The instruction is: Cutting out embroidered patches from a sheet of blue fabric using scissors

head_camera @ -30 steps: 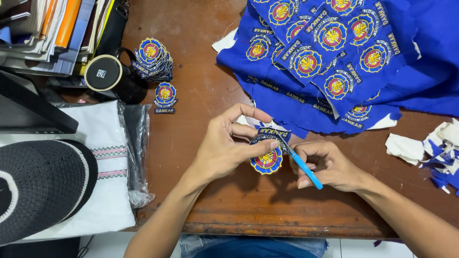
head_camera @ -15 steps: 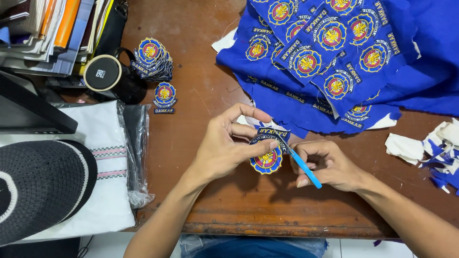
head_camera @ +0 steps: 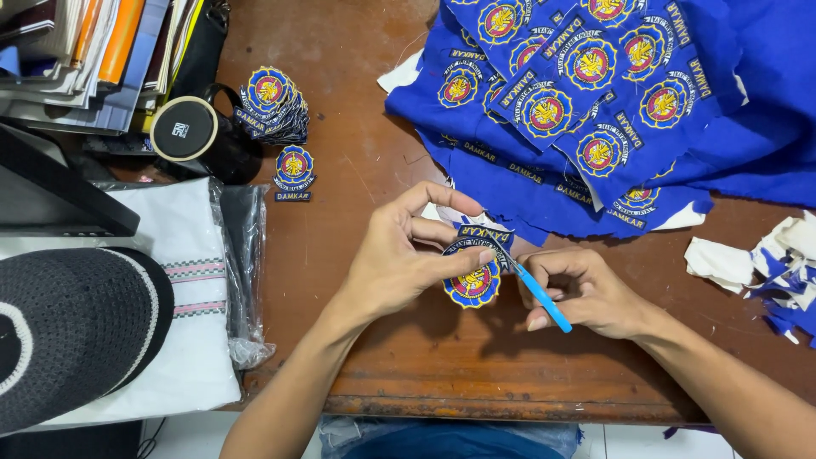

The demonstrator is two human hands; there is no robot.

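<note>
- Your left hand (head_camera: 399,268) pinches the round blue patch (head_camera: 473,282) in its fingers.
- Your right hand (head_camera: 586,293) grips the blue tool (head_camera: 544,297), just right of the patch, its tip touching the edge.

**Bare arms, bare hands**

Both forearms are uncovered as far as they show, with no sleeve or cuff in sight. The left hand (head_camera: 399,272) and right hand (head_camera: 595,293) are ungloved, without visible rings or watch. Fingernails are short and plain.
</note>
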